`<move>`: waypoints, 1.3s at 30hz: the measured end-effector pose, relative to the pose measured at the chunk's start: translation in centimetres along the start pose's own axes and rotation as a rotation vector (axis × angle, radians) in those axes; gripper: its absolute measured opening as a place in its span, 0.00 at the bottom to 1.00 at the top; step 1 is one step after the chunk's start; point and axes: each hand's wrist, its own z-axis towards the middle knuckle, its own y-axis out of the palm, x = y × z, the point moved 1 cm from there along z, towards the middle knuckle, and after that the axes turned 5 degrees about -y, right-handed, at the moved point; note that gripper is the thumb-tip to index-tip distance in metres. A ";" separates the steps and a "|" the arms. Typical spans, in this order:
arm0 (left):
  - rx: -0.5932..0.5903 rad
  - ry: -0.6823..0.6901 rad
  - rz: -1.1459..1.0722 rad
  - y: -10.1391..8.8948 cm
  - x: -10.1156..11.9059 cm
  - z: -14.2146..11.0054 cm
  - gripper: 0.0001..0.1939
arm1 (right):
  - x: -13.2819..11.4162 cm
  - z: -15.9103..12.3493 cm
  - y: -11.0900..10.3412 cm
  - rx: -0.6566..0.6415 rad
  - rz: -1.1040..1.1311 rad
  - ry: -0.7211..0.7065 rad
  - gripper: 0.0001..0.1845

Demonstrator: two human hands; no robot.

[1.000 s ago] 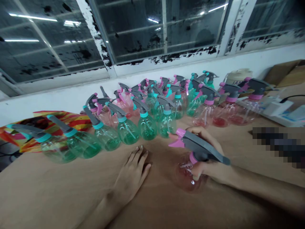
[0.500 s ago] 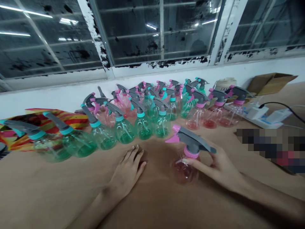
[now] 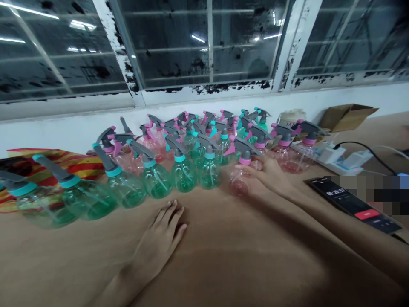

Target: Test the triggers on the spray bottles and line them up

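My right hand [image 3: 266, 174] is closed round a clear pink spray bottle [image 3: 239, 182] with a pink collar and a grey and pink trigger head. This bottle stands at the right end of the front row, beside a green spray bottle [image 3: 209, 174] with a turquoise collar. My left hand [image 3: 162, 236] lies flat on the brown table [image 3: 220, 260], fingers apart and holding nothing. In front of its fingertips is another green spray bottle [image 3: 157, 181]. Whether the held bottle touches the table is hard to tell.
Several more pink and green spray bottles crowd toward the wall. At right are a phone [image 3: 354, 204] with a timer, a white power strip [image 3: 341, 164] with plugs and cables, a cardboard box [image 3: 348, 117] and a pale tub [image 3: 292, 117]. A striped red-yellow bag [image 3: 79, 164] lies left.
My right hand has carried the pink spray bottle away from me, up to the front row. My left hand stays flat on the table. The view has shifted slightly right.
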 end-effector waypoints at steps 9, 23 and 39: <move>0.033 0.013 -0.026 0.7 -0.5 -0.3 0.24 | 1.5 3.0 1.5 0.030 -0.034 -0.055 0.19; 0.010 0.014 -0.019 0.3 -0.7 -0.2 0.25 | 2.1 2.8 1.0 -0.024 0.051 -0.058 0.21; 0.077 0.032 0.017 1.1 -0.7 -0.3 0.25 | 5.6 2.7 -3.6 0.033 -0.353 0.183 0.28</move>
